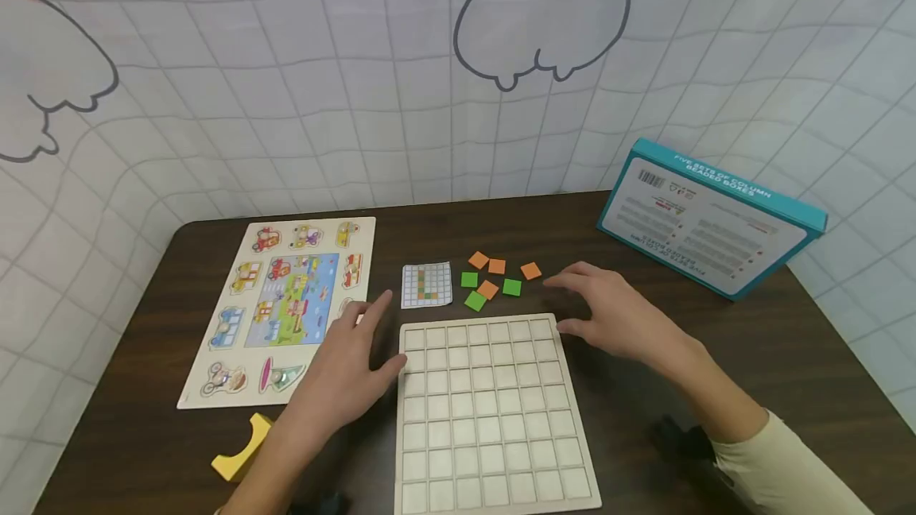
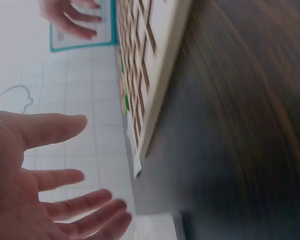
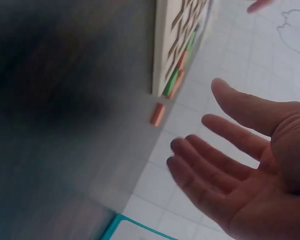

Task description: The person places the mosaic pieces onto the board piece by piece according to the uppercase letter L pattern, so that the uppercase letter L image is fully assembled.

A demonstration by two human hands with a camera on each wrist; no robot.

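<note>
A pale wooden grid board [image 1: 494,404] with square recesses lies on the dark table. My left hand [image 1: 347,368] hovers beside the board's upper left edge, fingers spread and holding nothing; the left wrist view shows its palm [image 2: 20,200]. On the other side, my right hand [image 1: 619,312] is near the board's upper right corner, fingers relaxed, with nothing in its grasp. Beyond the board lie several loose square tiles, some orange [image 1: 531,270] and some green [image 1: 511,287]. A small pattern card [image 1: 426,285] printed with a coloured grid sits left of the tiles.
A vehicle picture puzzle board [image 1: 207,372] lies at the left, partly behind my left hand. Near my left forearm is a yellow arched block [image 1: 243,451]. A teal-edged box [image 1: 708,221] stands at the back right. A white gridded curtain [image 1: 322,102] hangs behind the table.
</note>
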